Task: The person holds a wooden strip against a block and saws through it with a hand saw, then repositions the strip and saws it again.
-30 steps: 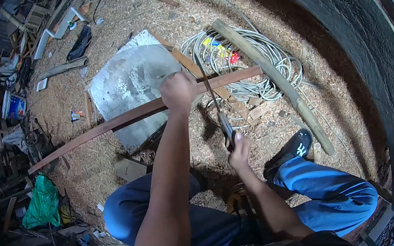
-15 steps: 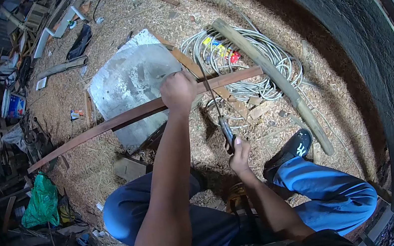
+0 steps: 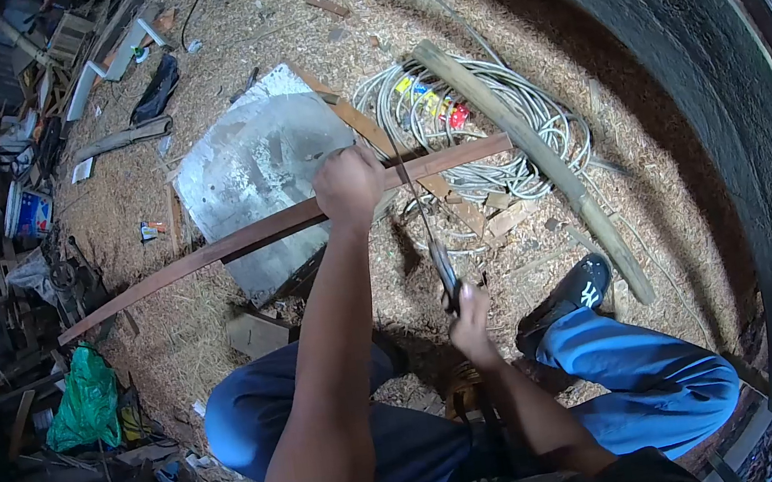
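Note:
A long reddish wooden strip [image 3: 238,240] runs across the view, raised over a grey metal sheet [image 3: 245,152]. My left hand [image 3: 349,183] is wrapped round the strip right of its middle. Low at the centre, my right hand [image 3: 470,316] grips the dark handle of a handsaw [image 3: 443,267]. The saw's thin blade points away from me and crosses the strip just right of my left hand.
A coil of grey cable [image 3: 539,136] lies beyond the strip's right end, with a round wooden pole [image 3: 536,146] across it. A green plastic bag [image 3: 83,402] and scrap wood fill the left side. A dark curved wall [image 3: 731,94] stands at right.
My right hand and the saw have moved slightly toward me. My left hand and the strip are almost unmoved, with only a small shift of the view.

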